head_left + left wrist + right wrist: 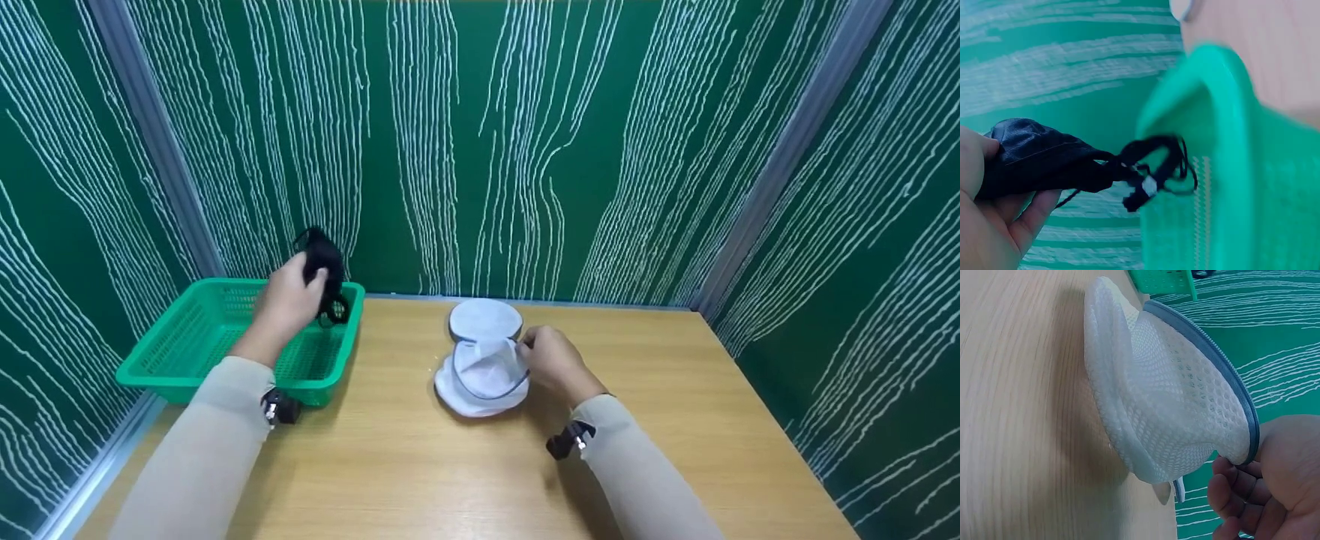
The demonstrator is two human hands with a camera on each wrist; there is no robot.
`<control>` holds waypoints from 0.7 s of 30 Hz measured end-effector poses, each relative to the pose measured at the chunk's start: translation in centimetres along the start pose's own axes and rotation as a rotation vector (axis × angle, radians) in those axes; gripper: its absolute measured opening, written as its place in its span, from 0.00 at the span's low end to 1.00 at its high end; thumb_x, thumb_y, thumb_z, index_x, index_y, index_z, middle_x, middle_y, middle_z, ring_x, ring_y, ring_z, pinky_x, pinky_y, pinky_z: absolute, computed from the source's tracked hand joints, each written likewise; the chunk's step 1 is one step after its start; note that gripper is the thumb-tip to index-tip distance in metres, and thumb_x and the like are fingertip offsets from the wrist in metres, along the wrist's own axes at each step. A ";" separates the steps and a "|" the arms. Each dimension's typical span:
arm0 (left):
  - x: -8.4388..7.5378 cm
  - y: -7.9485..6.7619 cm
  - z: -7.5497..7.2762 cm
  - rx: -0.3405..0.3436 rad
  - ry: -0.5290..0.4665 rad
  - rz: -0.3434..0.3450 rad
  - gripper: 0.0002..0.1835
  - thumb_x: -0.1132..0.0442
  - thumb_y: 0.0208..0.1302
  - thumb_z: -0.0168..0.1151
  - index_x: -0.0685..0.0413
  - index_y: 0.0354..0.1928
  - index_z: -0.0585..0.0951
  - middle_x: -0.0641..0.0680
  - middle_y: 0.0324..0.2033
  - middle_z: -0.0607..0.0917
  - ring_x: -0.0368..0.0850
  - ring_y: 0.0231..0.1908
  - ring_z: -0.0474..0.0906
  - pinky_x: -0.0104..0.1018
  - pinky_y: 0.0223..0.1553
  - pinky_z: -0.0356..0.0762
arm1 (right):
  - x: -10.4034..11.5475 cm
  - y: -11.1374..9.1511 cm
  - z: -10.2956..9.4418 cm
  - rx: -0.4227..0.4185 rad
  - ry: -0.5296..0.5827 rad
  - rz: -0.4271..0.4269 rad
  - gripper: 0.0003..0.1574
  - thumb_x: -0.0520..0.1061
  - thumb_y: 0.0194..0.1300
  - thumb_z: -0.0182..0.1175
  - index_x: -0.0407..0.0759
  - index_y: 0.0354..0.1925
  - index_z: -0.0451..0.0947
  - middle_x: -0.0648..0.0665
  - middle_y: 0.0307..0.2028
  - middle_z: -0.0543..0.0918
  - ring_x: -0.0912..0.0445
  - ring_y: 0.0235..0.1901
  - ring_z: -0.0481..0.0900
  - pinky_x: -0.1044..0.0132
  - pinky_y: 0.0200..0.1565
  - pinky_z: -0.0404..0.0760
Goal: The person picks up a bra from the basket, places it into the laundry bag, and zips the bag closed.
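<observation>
My left hand (pixel 289 292) grips a black bra (pixel 322 262) above the far right part of the green basket. Its smooth cup (pixel 1044 157) is between thumb and fingers in the left wrist view, and thin straps with a small white tag dangle beside the basket's rim. On the table, a white mesh laundry bag (pixel 480 405) stands unzipped, its round lid (pixel 486 321) folded back toward the wall. My right hand (pixel 555 360) pinches the bag's grey zipper edge (pixel 1224 365) on the right side, holding the mouth up. The mesh wall sags inward.
The green plastic basket (pixel 346 352) with perforated walls stands at the table's left, under my left forearm. Green panels with white wavy lines (pixel 510 150) enclose the wooden table (pixel 420 472) at the back and sides, joined by grey metal posts (pixel 780 165).
</observation>
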State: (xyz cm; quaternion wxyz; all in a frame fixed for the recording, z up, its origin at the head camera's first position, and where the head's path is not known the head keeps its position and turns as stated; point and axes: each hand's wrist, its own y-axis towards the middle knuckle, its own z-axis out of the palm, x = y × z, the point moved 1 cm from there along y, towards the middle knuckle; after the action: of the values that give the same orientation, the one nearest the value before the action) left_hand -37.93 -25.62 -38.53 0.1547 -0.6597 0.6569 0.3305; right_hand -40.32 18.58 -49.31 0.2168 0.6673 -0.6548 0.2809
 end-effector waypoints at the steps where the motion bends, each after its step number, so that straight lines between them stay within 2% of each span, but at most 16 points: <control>1: -0.7 -0.1 0.0 -0.013 -0.013 0.015 0.31 0.45 0.92 0.48 0.54 0.85 0.68 0.70 0.79 0.77 0.73 0.76 0.76 0.75 0.73 0.75 | 0.0 0.0 0.0 -0.005 -0.013 -0.011 0.14 0.45 0.87 0.59 0.43 0.47 0.89 0.42 0.45 0.89 0.47 0.45 0.86 0.57 0.47 0.88; 4: -2.6 -0.6 -0.1 -0.026 -0.075 0.055 0.28 0.46 0.92 0.51 0.55 0.80 0.72 0.69 0.74 0.81 0.70 0.72 0.80 0.72 0.71 0.77 | 0.0 0.0 0.0 -0.013 -0.037 -0.031 0.13 0.45 0.87 0.59 0.42 0.47 0.89 0.42 0.44 0.89 0.48 0.45 0.85 0.58 0.46 0.88; 8: -4.7 -1.2 -0.5 -0.013 -0.232 0.107 0.26 0.50 0.91 0.55 0.58 0.77 0.75 0.68 0.70 0.84 0.65 0.70 0.80 0.67 0.74 0.77 | 0.0 0.0 -0.1 -0.018 -0.032 -0.035 0.13 0.45 0.87 0.60 0.42 0.48 0.89 0.42 0.44 0.89 0.47 0.45 0.86 0.57 0.47 0.89; 14: -7.4 -1.8 -0.5 0.081 -0.495 0.189 0.24 0.57 0.89 0.59 0.64 0.75 0.77 0.67 0.68 0.85 0.60 0.69 0.82 0.59 0.76 0.79 | -0.1 0.1 -0.2 -0.010 -0.010 -0.032 0.13 0.45 0.88 0.59 0.42 0.48 0.89 0.41 0.45 0.89 0.47 0.46 0.86 0.58 0.46 0.90; 21: -10.2 -3.3 1.6 0.197 -0.563 0.246 0.21 0.59 0.86 0.61 0.64 0.71 0.79 0.67 0.66 0.86 0.62 0.69 0.83 0.60 0.77 0.78 | 0.1 0.3 0.1 0.002 0.011 -0.014 0.12 0.45 0.88 0.60 0.42 0.51 0.89 0.41 0.47 0.89 0.47 0.47 0.87 0.60 0.45 0.91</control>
State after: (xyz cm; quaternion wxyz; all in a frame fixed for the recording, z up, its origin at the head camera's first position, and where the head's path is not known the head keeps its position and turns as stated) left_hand -34.25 -16.48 -33.98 0.3523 -0.4399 0.6921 0.4509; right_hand -40.65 18.41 -49.38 0.2218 0.6706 -0.6485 0.2836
